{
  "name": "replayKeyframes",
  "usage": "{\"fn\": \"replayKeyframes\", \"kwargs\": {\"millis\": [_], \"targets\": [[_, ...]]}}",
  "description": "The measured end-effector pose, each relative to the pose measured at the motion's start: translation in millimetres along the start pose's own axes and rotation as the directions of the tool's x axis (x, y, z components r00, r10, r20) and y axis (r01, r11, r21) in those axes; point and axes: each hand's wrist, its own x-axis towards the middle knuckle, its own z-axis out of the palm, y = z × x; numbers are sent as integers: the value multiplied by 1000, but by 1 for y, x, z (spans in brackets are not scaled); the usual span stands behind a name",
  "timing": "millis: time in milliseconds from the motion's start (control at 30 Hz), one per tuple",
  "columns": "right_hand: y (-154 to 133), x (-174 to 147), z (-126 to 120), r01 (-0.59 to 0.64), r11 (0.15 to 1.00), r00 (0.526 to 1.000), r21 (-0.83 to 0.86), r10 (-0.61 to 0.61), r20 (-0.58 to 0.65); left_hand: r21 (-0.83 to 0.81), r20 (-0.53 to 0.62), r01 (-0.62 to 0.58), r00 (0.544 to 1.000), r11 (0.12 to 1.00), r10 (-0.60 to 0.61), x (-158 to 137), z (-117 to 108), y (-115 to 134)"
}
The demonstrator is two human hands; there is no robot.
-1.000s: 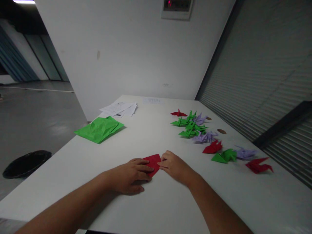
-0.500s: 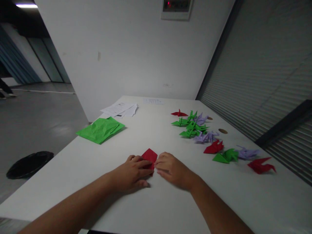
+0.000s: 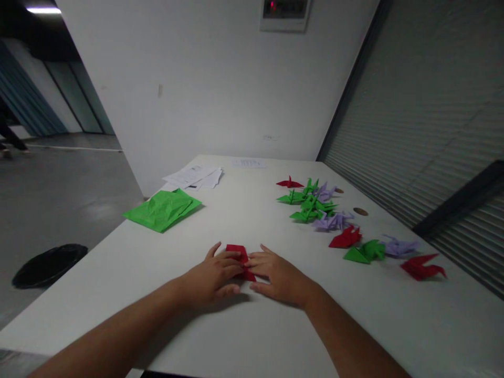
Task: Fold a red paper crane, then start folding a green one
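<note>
A small folded piece of red paper (image 3: 237,249) lies on the white table right in front of me. My left hand (image 3: 214,275) rests over its left part, fingers stretched out across the paper and thumb apart. From the other side, the fingertips of my right hand (image 3: 277,275) touch the paper's right part; those fingers are also extended, with the thumb spread away. Both sets of fingers hide much of the paper, so its full folded shape cannot be made out.
Green paper sheets (image 3: 161,211) lie at the table's left edge, with printed white sheets (image 3: 192,176) behind. Several green, purple and red folded cranes (image 3: 315,206) line the right side, a red one (image 3: 423,268) nearest. A black-lined bin (image 3: 49,266) stands on the floor at left.
The red paper's pointed top has become a flat, lower edge, and its outline is narrower. My right hand's fingers have spread from a closed pinch and lie on the paper; my left index finger has lifted.
</note>
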Motion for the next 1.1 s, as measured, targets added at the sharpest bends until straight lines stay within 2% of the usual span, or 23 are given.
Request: {"fn": "replayKeyframes", "kwargs": {"millis": [167,267,400,567,700,867,1100], "targets": [[0,0,-2,-14,999,1000,-47,15,3,-144,10,-84,996,986,86,1,-4,0],[1,-2,-3,-33,996,999,-86,31,-18,-179,-23,-84,996,980,81,1,-2,-2],[5,-4,-4,-48,990,998,-134,42,-44,-151,-78,-10,997,988,-2,2,4,-5],[10,-3,-2,-25,989,999,-143,21,-34,-104,-118,-92,990,990,80,4,9,-13],[14,-1,1,40,985,997,-169,-51,-56,-95,-108,-85,991,992,75,3,9,-18],[13,3,4,69,994,992,-81,-77,-98,-107,-67,-82,995,991,75,3,4,-16],[7,10,11,-21,1000,983,2,21,-180,-163,-43,-117,993,980,111,4,1,-13]]}}
